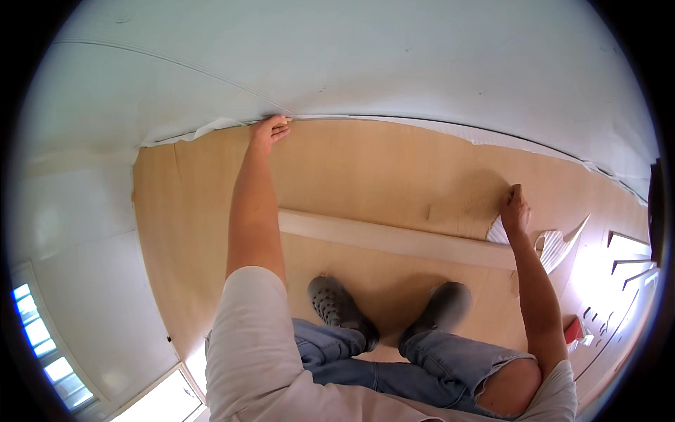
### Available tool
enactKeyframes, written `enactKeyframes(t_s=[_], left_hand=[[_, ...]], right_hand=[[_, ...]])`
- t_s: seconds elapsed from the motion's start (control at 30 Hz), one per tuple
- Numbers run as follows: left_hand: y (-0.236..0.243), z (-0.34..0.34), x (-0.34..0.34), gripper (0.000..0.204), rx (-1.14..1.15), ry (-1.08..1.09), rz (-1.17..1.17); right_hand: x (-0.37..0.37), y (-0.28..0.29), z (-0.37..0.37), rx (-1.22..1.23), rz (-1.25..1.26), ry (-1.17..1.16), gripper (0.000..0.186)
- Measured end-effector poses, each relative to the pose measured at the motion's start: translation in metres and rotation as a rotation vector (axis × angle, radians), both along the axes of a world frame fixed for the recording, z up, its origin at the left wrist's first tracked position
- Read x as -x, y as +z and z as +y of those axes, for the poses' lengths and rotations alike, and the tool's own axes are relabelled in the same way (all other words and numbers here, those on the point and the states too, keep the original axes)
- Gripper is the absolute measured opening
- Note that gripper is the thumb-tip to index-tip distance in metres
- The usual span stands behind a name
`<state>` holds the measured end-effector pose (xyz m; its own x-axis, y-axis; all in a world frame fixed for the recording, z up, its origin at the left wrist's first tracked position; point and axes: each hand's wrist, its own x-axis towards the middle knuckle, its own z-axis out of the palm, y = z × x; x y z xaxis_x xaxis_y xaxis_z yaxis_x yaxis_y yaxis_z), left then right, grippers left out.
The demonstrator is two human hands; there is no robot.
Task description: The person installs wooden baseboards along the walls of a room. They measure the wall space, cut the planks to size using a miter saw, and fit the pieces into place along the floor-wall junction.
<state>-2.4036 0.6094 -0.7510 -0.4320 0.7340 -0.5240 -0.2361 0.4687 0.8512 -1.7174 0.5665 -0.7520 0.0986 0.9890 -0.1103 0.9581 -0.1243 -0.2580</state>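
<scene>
My left hand [272,129] is at the seam where the wood-coloured panel [365,165] meets the pale wall [394,63]. Its fingers are pinched together at the ragged white sheet edge [214,127] there; what they grip, if anything, is too small to name. Farther right and nearer to me, my right hand [516,209] is closed in front of the panel. A curled, torn strip of white ribbed sheet [558,251] shows on both sides of my right wrist, partly hidden behind it. Whether the right fingers hold its end is not visible.
A long beige ledge or skirting [394,238] crosses between my hands and my feet, which wear dark clogs [334,304]. Bright slotted fittings [629,267] and a red-and-white object [575,332] are at the right. A window [53,359] is at the left.
</scene>
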Motion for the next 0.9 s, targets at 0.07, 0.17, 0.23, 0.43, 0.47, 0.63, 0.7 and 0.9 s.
enactKeyframes(t_s=[0.07, 0.17, 0.23, 0.43, 0.47, 0.63, 0.7, 0.9], left_hand=[[-0.002, -0.001, -0.004, 0.027, 0.009, 0.015, 0.124], [0.001, 0.001, -0.039, 0.027, 0.039, 0.018, 0.568], [0.021, 0.006, -0.084, 0.026, 0.067, -0.055, 0.939], [0.046, -0.024, -0.042, 0.027, 0.018, -0.143, 0.250], [0.054, -0.034, -0.027, 0.030, 0.067, -0.379, 0.219], [0.088, -0.180, 0.104, 0.037, 0.681, -1.434, 1.228], [0.114, -0.217, 0.061, 0.049, 0.664, -1.432, 1.107], [0.102, -0.501, -0.009, 0.035, 0.822, -1.498, 0.713]], right_hand=[[0.003, -0.001, 0.004, 0.000, 0.024, 0.009, 0.012], [0.004, -0.001, 0.001, -0.043, 0.051, 0.025, 0.009], [-0.005, 0.000, 0.000, -0.046, 0.009, 0.018, 0.009], [0.007, 0.001, 0.003, -0.039, 0.084, 0.148, 0.018], [0.011, 0.002, 0.001, -0.035, 0.107, 0.181, 0.021], [0.126, 0.050, -0.030, 0.017, 0.235, 0.827, 0.038], [0.121, 0.060, -0.034, 0.007, 0.170, 0.898, 0.038], [0.109, 0.052, -0.027, 0.089, 0.182, 0.941, 0.027]])
